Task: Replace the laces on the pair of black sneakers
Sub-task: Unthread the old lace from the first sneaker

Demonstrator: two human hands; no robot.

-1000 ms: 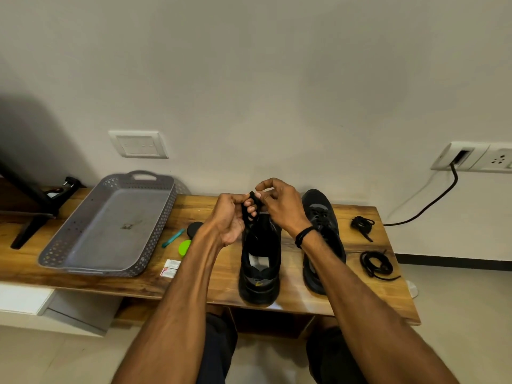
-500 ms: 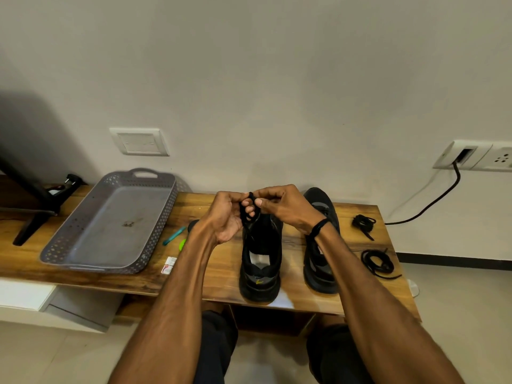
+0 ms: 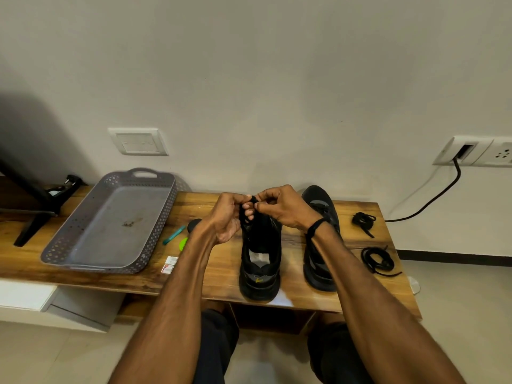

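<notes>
Two black sneakers on wooden bench (image 3: 194,281), side by side, long axes running from near edge to wall: heels toward the person, toes at the wall. Left sneaker (image 3: 259,273): yellow mark on heel, white tag inside (print on both too small to read). Left hand (image 3: 225,217) and right hand (image 3: 282,209) meet above its tongue, fingers curled, both pinching a black lace (image 3: 250,202). Right sneaker (image 3: 318,273) stands just beside. Coiled spare laces (image 3: 376,259) lie near bench's right end

Grey perforated tray (image 3: 110,225) at frame left on a wooden bench (image 3: 199,206), teal pen (image 3: 174,234) just beside it; black cable (image 3: 432,202) plugged into wall socket (image 3: 471,151), right.
</notes>
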